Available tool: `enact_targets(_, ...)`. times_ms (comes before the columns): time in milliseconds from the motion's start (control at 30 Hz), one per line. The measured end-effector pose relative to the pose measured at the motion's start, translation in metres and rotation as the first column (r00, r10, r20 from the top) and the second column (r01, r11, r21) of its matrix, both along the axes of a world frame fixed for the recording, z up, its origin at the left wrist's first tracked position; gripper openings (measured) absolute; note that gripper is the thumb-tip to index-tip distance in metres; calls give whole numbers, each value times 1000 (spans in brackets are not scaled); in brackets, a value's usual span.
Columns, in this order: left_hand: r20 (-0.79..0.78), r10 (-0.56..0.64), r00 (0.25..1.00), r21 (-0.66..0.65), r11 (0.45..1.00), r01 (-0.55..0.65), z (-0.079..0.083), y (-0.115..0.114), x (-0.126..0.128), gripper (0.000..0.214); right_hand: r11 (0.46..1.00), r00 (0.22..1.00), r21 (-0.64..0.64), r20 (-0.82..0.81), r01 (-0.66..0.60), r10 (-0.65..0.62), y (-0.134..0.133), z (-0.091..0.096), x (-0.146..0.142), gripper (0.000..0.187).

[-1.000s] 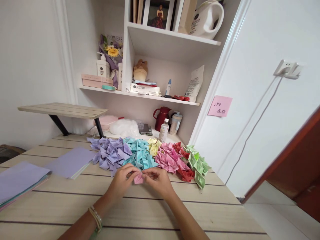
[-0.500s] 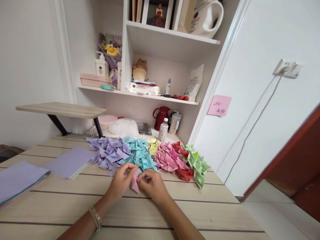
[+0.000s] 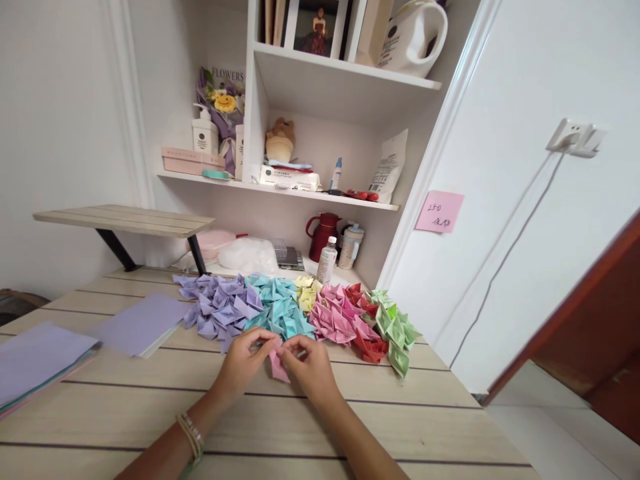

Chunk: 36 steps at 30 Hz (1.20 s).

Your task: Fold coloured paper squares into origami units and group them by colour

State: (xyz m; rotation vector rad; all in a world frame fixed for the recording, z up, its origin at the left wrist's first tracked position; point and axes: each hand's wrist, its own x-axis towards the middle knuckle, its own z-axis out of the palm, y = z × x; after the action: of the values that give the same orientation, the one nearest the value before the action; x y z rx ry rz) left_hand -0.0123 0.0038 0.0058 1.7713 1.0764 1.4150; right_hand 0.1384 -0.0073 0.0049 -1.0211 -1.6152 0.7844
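A small piece of folded pink paper point(image 3: 279, 369) is pinched between my two hands, just above the wooden table point(image 3: 400, 420). My left hand point(image 3: 245, 357) grips its upper left side with thumb and forefinger. On the other side, my right hand point(image 3: 309, 365) pinches its upper right edge; the fingertips partly hide the paper. Beyond my hands lie folded paper pieces sorted by colour: purple pieces point(image 3: 223, 307), blue pieces point(image 3: 283, 310), yellow pieces point(image 3: 307, 293), pink pieces point(image 3: 333, 317), red pieces point(image 3: 371, 348) and green pieces point(image 3: 397, 330).
Purple paper sheets point(image 3: 143, 323) and another paper stack point(image 3: 43, 363) lie at the left. A small raised stand point(image 3: 125, 220) is at the back left. A clear bottle point(image 3: 327, 260) and a red jug point(image 3: 324, 235) stand behind the folded pieces, below the shelves point(image 3: 280, 190).
The pink paper has turned and shifted slightly right between my fingers, its lower part looking wider now. My hands have drawn closer together. The piles stay as they were.
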Motion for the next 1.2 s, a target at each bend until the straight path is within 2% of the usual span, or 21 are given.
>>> enact_targets(133,118,30,993,-77,997,-21,-4,4,-1,13,996,998,-63,-4,-59,59,2,-1,2,19)
enact_targets(300,177,67,982,-103,993,-49,-5,6,-1,16,993,989,30,89,115,-117,1,0,4,14)
enact_targets(533,80,61,995,15,998,-63,-6,3,2,15,983,960,111,226,143,-165,-2,1,2,9)
enact_targets(700,-70,42,997,110,993,-34,-6,1,0,15,964,927,181,288,193,-239,-4,4,3,7)
enact_targets(833,-190,32,981,148,989,-3,-4,0,-1,18,968,918,188,326,169,-224,-5,4,4,8)
enact_targets(933,-244,23,969,156,988,16,-2,-3,-1,21,975,936,153,289,162,-201,-4,2,5,5)
enact_targets(1000,-267,14,964,151,988,28,0,-4,-1,21,974,943,153,266,166,-203,-3,1,5,15)
enact_targets(1067,-270,10,963,141,990,29,0,-4,-2,20,968,933,202,296,147,-203,-3,1,5,21)
enact_targets(1200,-210,42,977,105,994,-20,-4,2,-4,18,941,898,333,397,54,-192,-2,2,5,14)
